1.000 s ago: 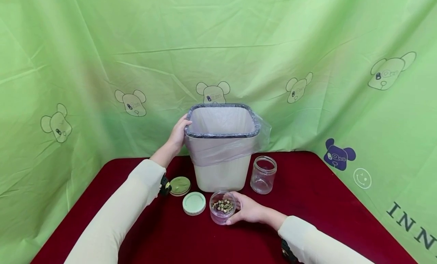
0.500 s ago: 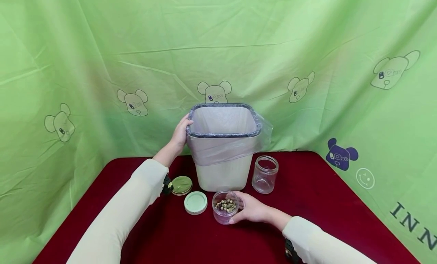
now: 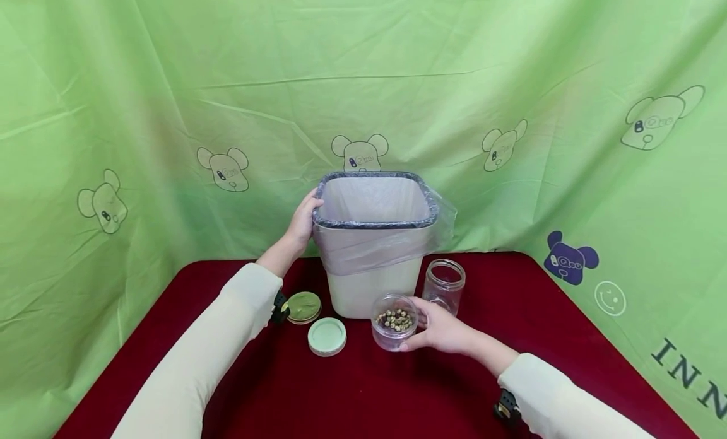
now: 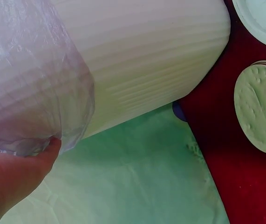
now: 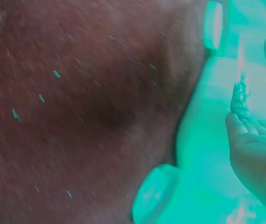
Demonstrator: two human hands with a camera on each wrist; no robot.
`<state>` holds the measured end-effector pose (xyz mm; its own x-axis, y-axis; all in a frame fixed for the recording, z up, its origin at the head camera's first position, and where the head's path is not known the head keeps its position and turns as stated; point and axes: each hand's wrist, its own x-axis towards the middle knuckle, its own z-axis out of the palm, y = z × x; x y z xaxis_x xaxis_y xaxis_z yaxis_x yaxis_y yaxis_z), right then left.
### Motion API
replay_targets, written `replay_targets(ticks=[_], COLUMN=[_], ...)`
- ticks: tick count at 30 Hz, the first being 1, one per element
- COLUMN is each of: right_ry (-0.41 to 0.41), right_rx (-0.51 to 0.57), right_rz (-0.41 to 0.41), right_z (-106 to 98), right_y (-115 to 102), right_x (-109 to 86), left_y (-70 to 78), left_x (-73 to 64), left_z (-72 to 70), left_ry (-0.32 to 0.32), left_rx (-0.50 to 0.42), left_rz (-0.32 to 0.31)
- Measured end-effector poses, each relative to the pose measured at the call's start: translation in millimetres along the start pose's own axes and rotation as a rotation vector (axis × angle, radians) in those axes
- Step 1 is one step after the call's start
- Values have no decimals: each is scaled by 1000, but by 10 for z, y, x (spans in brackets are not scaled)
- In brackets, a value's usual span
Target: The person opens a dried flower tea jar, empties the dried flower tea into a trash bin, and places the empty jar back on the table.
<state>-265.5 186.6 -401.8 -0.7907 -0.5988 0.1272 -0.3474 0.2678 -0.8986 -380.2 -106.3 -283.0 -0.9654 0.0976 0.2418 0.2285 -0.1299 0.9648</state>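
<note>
My left hand (image 3: 303,220) grips the rim of a cream trash bin (image 3: 372,294) at its left side. The bin has a clear bag (image 4: 35,70) folded over its dark-edged rim. My right hand (image 3: 445,328) holds a small clear plastic jar (image 3: 389,342), thumb on the near side and fingers behind it. Inside the jar lie several small brownish-green dried balls (image 3: 397,320). The jar is raised off the cloth in front of the bin; its mouth is uncovered. In the teal-tinted right wrist view, the dried balls (image 5: 239,100) show beside my fingertips.
An uncovered glass jar (image 3: 449,276) stands right of the bin, partly behind my right hand. Left of centre lie a pale green lid (image 3: 327,336) and an olive-green lid (image 3: 303,306). Dark red cloth (image 3: 341,395) covers the table; a green curtain (image 3: 272,123) hangs behind.
My right hand has lifted the small jar and carried it right and toward the bin. The left hand stays on the bin's rim. The head view has shifted slightly.
</note>
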Motion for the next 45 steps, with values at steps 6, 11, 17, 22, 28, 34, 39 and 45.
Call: replay_targets(ticks=[6, 11, 17, 22, 28, 34, 39, 45], right_ry=[24, 36, 72, 90, 128, 179, 213, 248], right_rx=[-21, -26, -71, -107, -158, -221, -252, -307], right_rz=[-12, -8, -13, -32, -14, 41, 80, 123], right_z=[-204, -358, -533, -691, -886, -1058, -1168, -1282], right_y=[-136, -243, -382, -492, -628, -800, -954, -1044], right_x=[-66, -122, -176, -208, -282, -349, -363, -333], left_y=[-13, -8, -14, -10, -21, -22, -19, -25], left_x=[9, 4, 10, 5, 12, 22, 32, 28], left_z=[-4, 2, 7, 6, -2, -9, -10, -6], left_ry=[-4, 3, 9, 19, 16, 17, 20, 9], left_rx=[6, 13, 27, 43, 50, 57, 69, 69], left_rz=[12, 11, 10, -5, -9, -3, 7, 2])
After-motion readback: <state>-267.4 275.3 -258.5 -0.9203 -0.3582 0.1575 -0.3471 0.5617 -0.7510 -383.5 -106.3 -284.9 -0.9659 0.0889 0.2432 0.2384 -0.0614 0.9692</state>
